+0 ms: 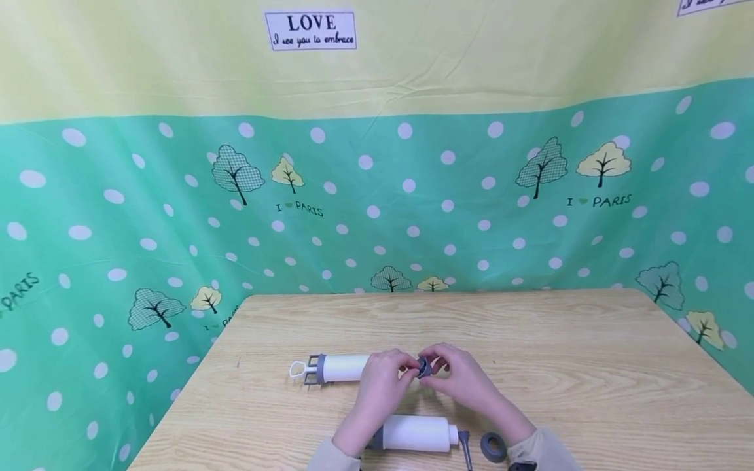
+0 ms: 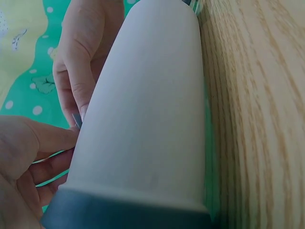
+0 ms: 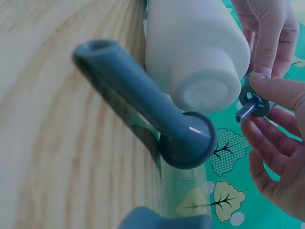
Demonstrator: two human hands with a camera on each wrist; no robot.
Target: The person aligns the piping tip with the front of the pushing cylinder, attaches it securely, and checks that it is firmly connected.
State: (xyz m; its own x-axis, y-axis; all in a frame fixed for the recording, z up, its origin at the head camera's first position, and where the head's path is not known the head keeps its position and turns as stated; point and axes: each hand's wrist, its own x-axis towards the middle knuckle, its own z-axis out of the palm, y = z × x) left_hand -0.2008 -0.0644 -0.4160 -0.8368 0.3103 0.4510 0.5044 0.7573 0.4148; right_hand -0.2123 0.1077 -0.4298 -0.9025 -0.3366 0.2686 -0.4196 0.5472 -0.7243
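Both hands meet over the table around a small dark grey round fitting (image 1: 424, 367) with slots and a thin tube, which stands out in the right wrist view (image 3: 255, 101). My left hand (image 1: 384, 381) pinches its left side between thumb and finger. From the right, my right hand (image 1: 465, 379) grips the same fitting, its thumb on the disc and fingers curled beneath. Behind the left hand lies a white tube (image 1: 346, 368) with a grey collar and white loop handle. Nearer the person is a second white tube (image 1: 415, 433), its grey end partly hidden by the left forearm.
A grey angled nozzle (image 1: 465, 448) lies by the second tube's narrow neck. Beside the right forearm rests a dark grey ring (image 1: 493, 447). The wooden table (image 1: 565, 340) reaches back to a green dotted curtain (image 1: 330, 242).
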